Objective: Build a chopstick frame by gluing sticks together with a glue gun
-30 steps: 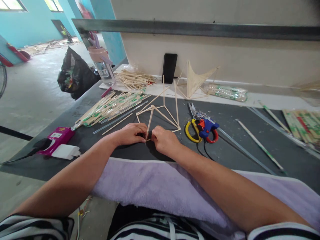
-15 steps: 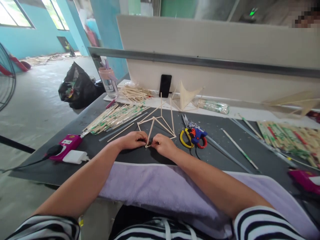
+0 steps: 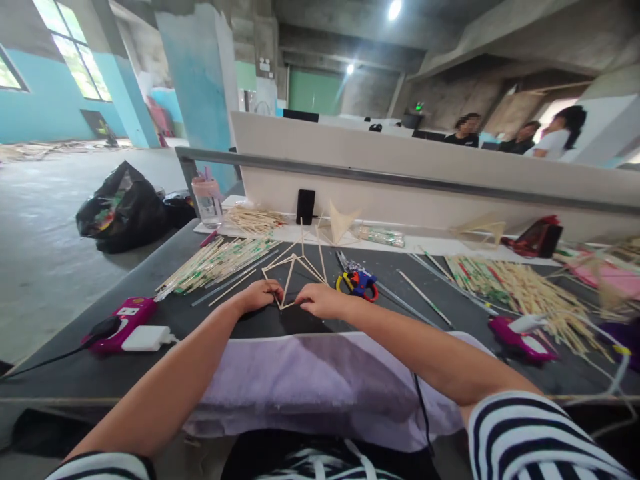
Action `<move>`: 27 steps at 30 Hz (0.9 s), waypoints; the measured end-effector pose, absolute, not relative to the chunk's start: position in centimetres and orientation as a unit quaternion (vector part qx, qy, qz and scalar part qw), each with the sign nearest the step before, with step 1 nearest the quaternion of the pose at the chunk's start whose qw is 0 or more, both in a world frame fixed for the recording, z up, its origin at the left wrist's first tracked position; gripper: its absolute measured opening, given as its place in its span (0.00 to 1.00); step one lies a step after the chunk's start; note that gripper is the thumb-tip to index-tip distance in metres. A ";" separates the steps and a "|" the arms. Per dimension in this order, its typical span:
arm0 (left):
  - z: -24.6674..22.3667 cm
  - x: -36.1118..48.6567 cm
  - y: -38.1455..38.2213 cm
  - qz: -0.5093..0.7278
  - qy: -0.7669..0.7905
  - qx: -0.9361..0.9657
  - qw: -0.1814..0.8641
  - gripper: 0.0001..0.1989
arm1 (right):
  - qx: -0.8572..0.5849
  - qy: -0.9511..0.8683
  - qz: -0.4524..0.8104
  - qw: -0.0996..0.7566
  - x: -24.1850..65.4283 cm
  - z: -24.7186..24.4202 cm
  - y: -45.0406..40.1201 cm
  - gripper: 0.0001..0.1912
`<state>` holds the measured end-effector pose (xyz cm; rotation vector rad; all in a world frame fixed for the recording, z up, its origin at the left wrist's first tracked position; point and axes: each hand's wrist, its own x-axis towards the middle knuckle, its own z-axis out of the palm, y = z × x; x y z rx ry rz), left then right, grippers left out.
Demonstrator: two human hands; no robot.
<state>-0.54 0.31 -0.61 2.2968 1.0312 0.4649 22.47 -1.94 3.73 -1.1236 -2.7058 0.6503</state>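
Observation:
A frame of thin wooden sticks (image 3: 289, 280) stands on the dark table, its near corner between my two hands. My left hand (image 3: 261, 295) has its fingers closed on the frame's left side close to that corner. On the other side, my right hand (image 3: 317, 300) pinches the stick running right from the corner. Scissors and blue-handled pliers (image 3: 357, 283) lie just beyond my right hand. Wrapped sticks (image 3: 215, 263) are spread beyond my left hand, with a single loose stick (image 3: 232, 287) nearer to it.
A magenta power strip (image 3: 125, 323) with a white charger is at left. A phone (image 3: 305, 207), a jar (image 3: 207, 200) and a finished-looking stick model (image 3: 341, 223) stand at the back. More sticks (image 3: 530, 287) lie right. Several people sit beyond the partition (image 3: 400, 160).
The view has tilted up and shifted right, showing people behind the partition. My hands are farther apart, the right one having moved outward from the frame's near corner.

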 end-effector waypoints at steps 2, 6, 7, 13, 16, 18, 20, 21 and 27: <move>-0.5 -0.5 0.6 0.163 0.394 0.854 0.299 0.16 | -0.382 -0.895 0.215 0.081 23.9 4.3 -2.7 0.14; 0.0 -0.4 1.3 0.121 0.415 0.836 0.338 0.12 | -0.467 -0.849 0.209 0.129 27.0 4.3 -2.4 0.14; 0.2 -0.3 1.4 0.108 0.423 0.829 0.350 0.09 | -0.497 -0.830 0.210 0.142 27.6 4.2 -2.0 0.14; 0.4 0.2 1.1 0.098 0.476 0.786 0.381 0.19 | -0.604 -0.741 0.214 0.200 27.2 2.8 0.1 0.18; 0.2 0.0 0.5 0.145 0.487 0.778 0.368 0.15 | -0.616 -0.732 0.197 0.214 26.2 2.1 0.5 0.21; 0.1 -0.6 0.3 0.172 0.490 0.774 0.362 0.10 | -0.615 -0.736 0.179 0.220 26.0 1.5 0.8 0.23; 0.1 -1.3 0.3 0.186 0.488 0.772 0.361 0.12 | -0.609 -0.744 0.162 0.221 26.2 0.9 1.2 0.25; 0.1 -1.7 0.3 0.187 0.485 0.774 0.362 0.15 | -0.606 -0.749 0.155 0.218 26.3 0.5 1.3 0.26; 1.0 -1.6 0.3 0.162 0.426 0.817 0.353 0.16 | -0.593 -0.769 0.141 0.191 26.9 -0.8 1.8 0.27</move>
